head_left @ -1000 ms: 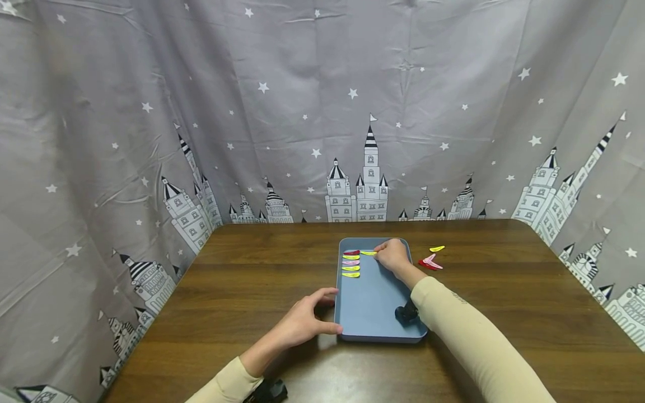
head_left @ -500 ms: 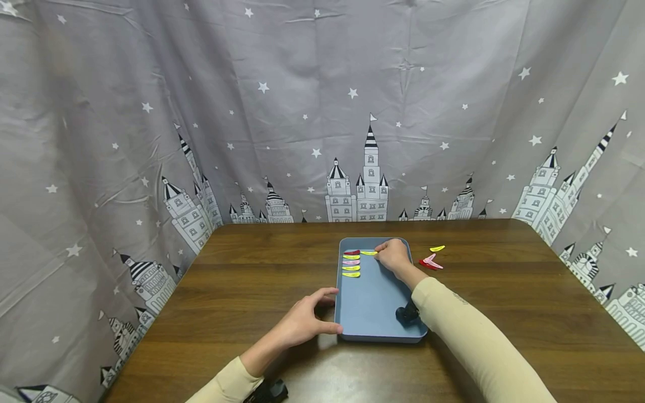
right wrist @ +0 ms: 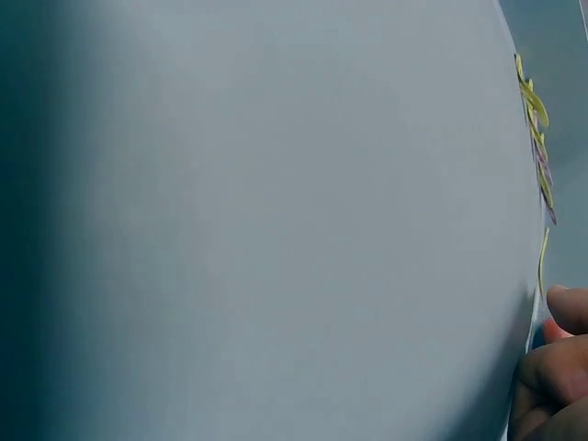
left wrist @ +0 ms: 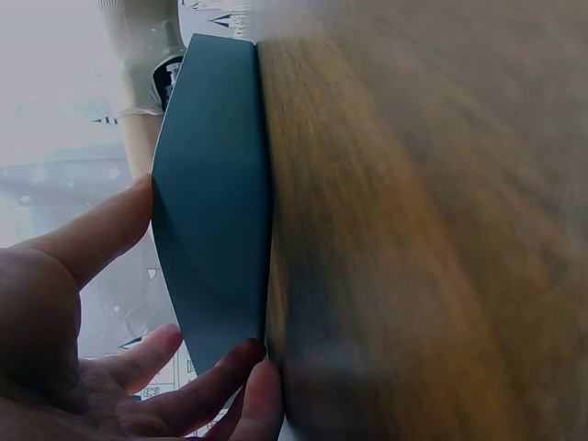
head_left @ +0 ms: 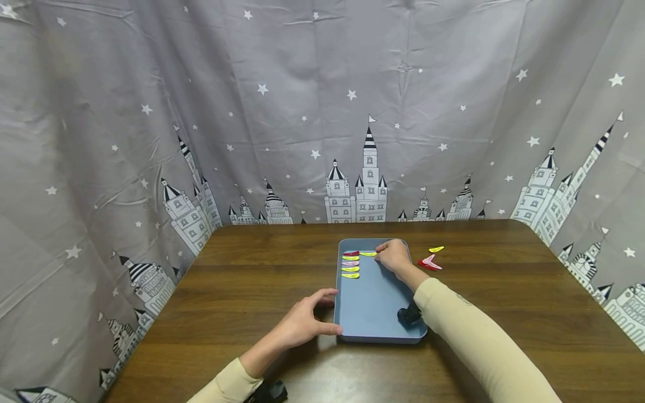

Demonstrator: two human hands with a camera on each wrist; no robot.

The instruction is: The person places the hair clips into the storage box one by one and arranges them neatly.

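A blue-grey tray point(head_left: 375, 313) lies on the table. My left hand point(head_left: 302, 322) rests against its left side, fingers loosely spread; in the left wrist view the thumb touches the rim and the fingertips touch the outer wall point(left wrist: 216, 184). My right hand point(head_left: 393, 254) reaches inside near the far edge, fingertips pinching the right end of a yellow snap hair clip point(head_left: 368, 254). Left of it, a column of hair clips runs along the tray: a dark red one point(head_left: 351, 253), a pink one point(head_left: 350, 263) and several yellow ones point(head_left: 350, 275). The right fingertips are partly hidden.
Right of the tray, on the wooden table point(head_left: 504, 291), lie a yellow hair clip point(head_left: 436, 249), pink clips point(head_left: 431, 262) and red ones point(head_left: 425, 265) overlapping. A grey castle-print curtain point(head_left: 282, 112) hangs behind the table.
Both hands, the tray and the clips keep practically the same places. The head view has shifted very slightly.
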